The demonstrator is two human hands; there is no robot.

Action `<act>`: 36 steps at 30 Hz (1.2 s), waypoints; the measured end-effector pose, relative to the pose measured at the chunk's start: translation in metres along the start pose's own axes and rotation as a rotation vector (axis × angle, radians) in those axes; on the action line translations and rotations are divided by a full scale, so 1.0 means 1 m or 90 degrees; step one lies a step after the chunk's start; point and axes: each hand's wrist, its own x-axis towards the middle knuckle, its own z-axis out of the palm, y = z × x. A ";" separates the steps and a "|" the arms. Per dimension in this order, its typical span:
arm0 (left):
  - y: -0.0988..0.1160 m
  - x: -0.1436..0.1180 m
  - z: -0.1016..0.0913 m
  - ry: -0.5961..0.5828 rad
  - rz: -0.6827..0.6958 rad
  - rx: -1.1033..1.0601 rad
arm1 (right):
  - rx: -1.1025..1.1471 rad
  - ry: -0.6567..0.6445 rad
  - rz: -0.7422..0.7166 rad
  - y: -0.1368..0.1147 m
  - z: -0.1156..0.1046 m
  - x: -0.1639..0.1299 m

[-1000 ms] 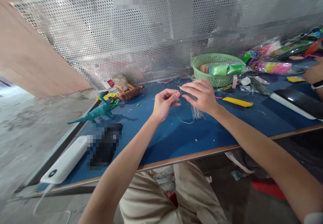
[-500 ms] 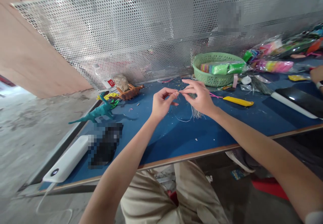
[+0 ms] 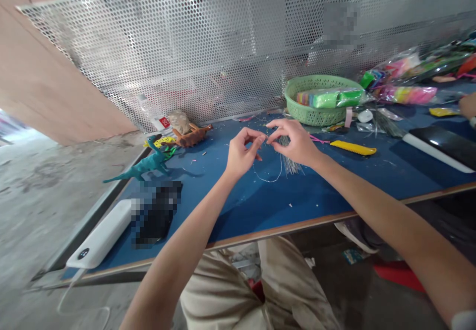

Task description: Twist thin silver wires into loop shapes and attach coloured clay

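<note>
Left hand (image 3: 241, 152) and right hand (image 3: 293, 141) pinch one thin wire (image 3: 268, 176) between fingertips, its slack looping down toward the table (image 3: 334, 191)

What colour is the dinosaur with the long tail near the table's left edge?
Teal, a blue-green. The dinosaur shows best in the head view, the only one.

Blue table (image 3: 334, 196): teal dinosaur (image 3: 147, 164) and brown dinosaur (image 3: 193, 134) at left rear; white power bank (image 3: 102, 233) near the front edge. Green basket (image 3: 316, 114) holding wrapped clay packs (image 3: 329, 98); yellow comb-like tool (image 3: 353, 147) just in front. Perforated metal screen (image 3: 186, 42) behind.
</note>
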 end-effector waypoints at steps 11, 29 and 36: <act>-0.004 0.001 0.002 0.009 0.010 0.006 | -0.174 0.025 -0.073 0.001 -0.002 0.000; 0.005 0.001 0.005 0.053 -0.024 -0.065 | -0.162 0.051 -0.086 0.003 -0.005 0.000; 0.001 0.002 0.005 0.023 -0.074 -0.118 | -0.175 0.017 -0.094 0.002 -0.012 0.002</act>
